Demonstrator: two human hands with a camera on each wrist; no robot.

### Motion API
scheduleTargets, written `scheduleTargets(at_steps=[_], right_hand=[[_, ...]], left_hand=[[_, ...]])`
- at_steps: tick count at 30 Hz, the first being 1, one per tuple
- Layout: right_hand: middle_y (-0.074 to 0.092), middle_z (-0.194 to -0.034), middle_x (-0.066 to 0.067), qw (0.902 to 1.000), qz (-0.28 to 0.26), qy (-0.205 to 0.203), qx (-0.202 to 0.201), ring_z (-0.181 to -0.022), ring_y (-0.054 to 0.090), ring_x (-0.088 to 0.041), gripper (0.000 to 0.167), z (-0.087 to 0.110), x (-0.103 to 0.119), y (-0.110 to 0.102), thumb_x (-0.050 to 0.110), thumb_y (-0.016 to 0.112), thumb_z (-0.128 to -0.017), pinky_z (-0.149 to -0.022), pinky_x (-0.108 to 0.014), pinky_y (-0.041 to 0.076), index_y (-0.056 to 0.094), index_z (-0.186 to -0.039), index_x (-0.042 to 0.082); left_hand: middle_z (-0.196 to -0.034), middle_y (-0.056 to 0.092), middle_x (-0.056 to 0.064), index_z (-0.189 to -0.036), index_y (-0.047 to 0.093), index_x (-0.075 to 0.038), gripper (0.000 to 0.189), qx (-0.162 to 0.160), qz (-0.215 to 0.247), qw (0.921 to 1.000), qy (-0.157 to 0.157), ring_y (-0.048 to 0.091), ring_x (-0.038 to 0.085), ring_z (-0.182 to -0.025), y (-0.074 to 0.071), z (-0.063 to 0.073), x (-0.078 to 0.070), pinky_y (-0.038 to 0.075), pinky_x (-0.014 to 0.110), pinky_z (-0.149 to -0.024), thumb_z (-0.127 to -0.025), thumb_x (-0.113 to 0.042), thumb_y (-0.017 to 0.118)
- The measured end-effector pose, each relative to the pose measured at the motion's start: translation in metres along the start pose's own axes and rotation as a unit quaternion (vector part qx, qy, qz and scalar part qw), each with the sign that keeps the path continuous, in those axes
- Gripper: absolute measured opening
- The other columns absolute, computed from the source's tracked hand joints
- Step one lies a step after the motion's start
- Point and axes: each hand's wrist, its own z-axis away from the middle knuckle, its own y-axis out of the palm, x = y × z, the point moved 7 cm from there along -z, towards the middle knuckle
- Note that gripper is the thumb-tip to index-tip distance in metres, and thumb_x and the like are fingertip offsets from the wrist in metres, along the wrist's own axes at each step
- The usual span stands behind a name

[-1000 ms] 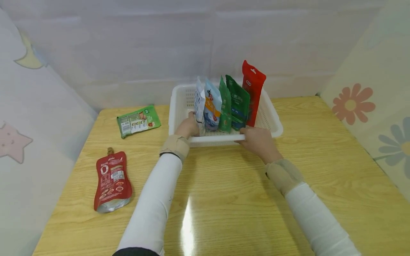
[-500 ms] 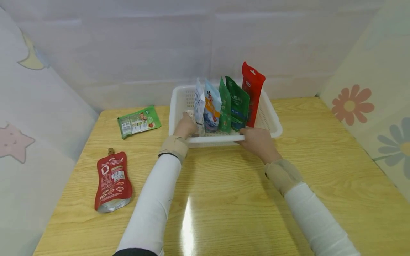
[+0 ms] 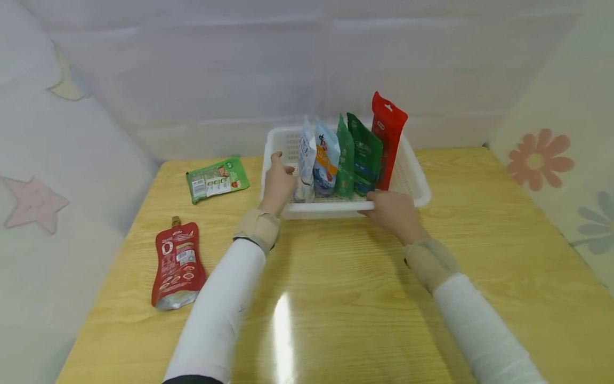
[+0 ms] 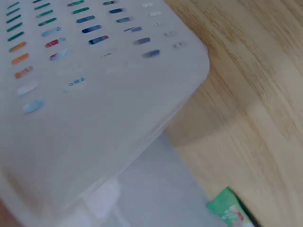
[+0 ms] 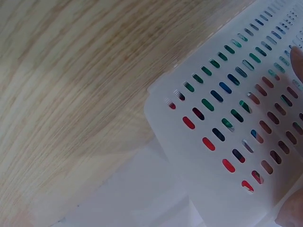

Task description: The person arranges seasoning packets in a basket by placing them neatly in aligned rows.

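Note:
A white perforated plastic basket (image 3: 422, 194) stands at the back of the table with several packets upright in it. From left they are a white pouch (image 3: 307, 160), a blue-and-orange bag (image 3: 326, 162), a slim green packet (image 3: 344, 160), a dark green pouch (image 3: 365, 152) and a tall red packet (image 3: 390, 133). My left hand (image 3: 279, 184) is over the basket's left front corner, index finger and thumb spread, just left of the white pouch. My right hand (image 3: 395, 210) grips the front rim; its fingertips (image 5: 297, 61) lie against the perforated wall in the right wrist view.
Left of the basket lies a flat green packet (image 3: 218, 180). Nearer on the wooden table (image 3: 336, 298) is a red spouted pouch (image 3: 178, 266). A pale wall (image 3: 230, 80) rises close behind the basket, with decorated side walls left and right.
My left hand has come away from the white pouch's lower edge, rising slightly with its fingers spreading. My right hand keeps its hold on the rim. The head view has shifted a little.

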Motion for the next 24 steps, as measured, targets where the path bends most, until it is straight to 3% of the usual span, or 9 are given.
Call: scheduleTargets(at_steps=[5, 10, 14, 18, 24], right_hand=[[0.064, -0.063, -0.005, 1.0, 0.003, 0.001, 0.004, -0.052, 0.053, -0.018, 0.027, 0.002, -0.003, 0.002, 0.032, 0.076, -0.079, -0.049, -0.035, 0.047, 0.071, -0.089, 0.008], [0.06, -0.059, -0.004, 1.0, 0.005, -0.004, -0.004, -0.051, 0.051, -0.018, 0.025, 0.002, -0.002, 0.004, 0.033, 0.076, -0.079, -0.046, -0.035, 0.045, 0.069, -0.083, 0.009], [0.057, -0.056, -0.004, 0.9996, 0.011, -0.008, -0.024, -0.049, 0.05, -0.018, 0.024, 0.001, -0.003, 0.003, 0.032, 0.077, -0.078, -0.044, -0.035, 0.043, 0.067, -0.079, 0.01], [0.055, -0.055, -0.003, 0.9995, 0.01, -0.016, -0.027, -0.048, 0.048, -0.018, 0.024, -0.001, -0.003, 0.002, 0.032, 0.077, -0.078, -0.043, -0.034, 0.043, 0.067, -0.079, 0.009], [0.051, -0.055, -0.002, 0.9997, 0.006, -0.02, -0.013, -0.05, 0.044, -0.017, 0.026, -0.003, -0.003, 0.003, 0.034, 0.074, -0.081, -0.043, -0.031, 0.04, 0.066, -0.078, 0.009]], left_hand=[[-0.125, 0.061, 0.017, -0.142, 0.034, -0.004, 0.051, -0.003, -0.011, 0.9987, 0.05, 0.059, 0.031, -0.113, -0.013, 0.023, -0.001, 0.049, 0.039, -0.092, -0.092, -0.001, 0.041], [-0.128, 0.059, 0.017, -0.128, 0.053, 0.0, 0.039, 0.011, -0.01, 0.9982, 0.058, 0.056, 0.03, -0.121, -0.028, 0.051, 0.009, 0.046, 0.039, -0.102, -0.09, -0.001, 0.045], [-0.128, 0.061, 0.015, -0.121, 0.061, -0.002, 0.035, 0.019, -0.017, 0.9982, 0.055, 0.059, 0.028, -0.117, -0.04, 0.07, 0.011, 0.05, 0.037, -0.094, -0.089, -0.004, 0.047], [-0.13, 0.06, 0.014, -0.124, 0.061, -0.005, 0.036, 0.035, -0.034, 0.9979, 0.042, 0.06, 0.027, -0.114, -0.051, 0.089, 0.015, 0.049, 0.032, -0.077, -0.091, -0.008, 0.047], [-0.13, 0.06, 0.015, -0.13, 0.057, -0.008, 0.04, 0.049, -0.09, 0.9947, 0.006, 0.062, 0.03, -0.106, -0.081, 0.109, 0.035, 0.046, 0.027, -0.066, -0.093, -0.015, 0.045]])
